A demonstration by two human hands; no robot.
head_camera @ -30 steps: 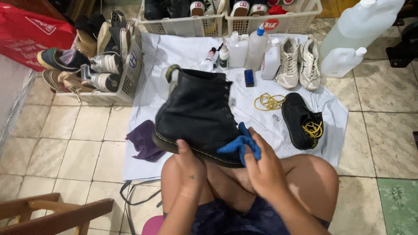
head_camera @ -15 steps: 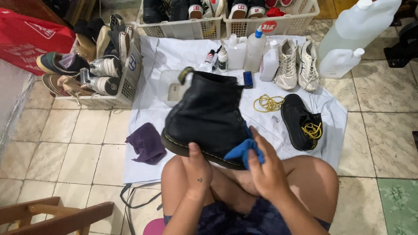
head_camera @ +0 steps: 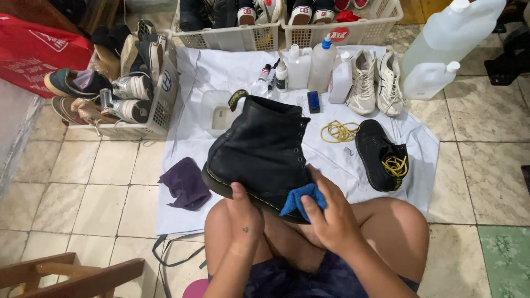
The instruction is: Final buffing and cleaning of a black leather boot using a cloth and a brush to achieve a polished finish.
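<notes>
Boot (head_camera: pixel 262 149) has tilted slightly upright since earlier, over the lap. Left hand (head_camera: pixel 245 221) grips its sole; right hand (head_camera: pixel 328 212) clamps blue cloth (head_camera: pixel 301 200) against the heel. Risk: one-handed hold slipping, boot dropping onto white sheet (head_camera: pixel 193 143).

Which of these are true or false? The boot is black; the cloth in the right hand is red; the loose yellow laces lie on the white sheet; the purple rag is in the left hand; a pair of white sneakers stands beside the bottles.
1. The boot is black. True.
2. The cloth in the right hand is red. False: it is blue.
3. The loose yellow laces lie on the white sheet. True.
4. The purple rag is in the left hand. False: it lies on the sheet; the left hand grips the boot's sole.
5. White sneakers stand beside the bottles. True.
</notes>
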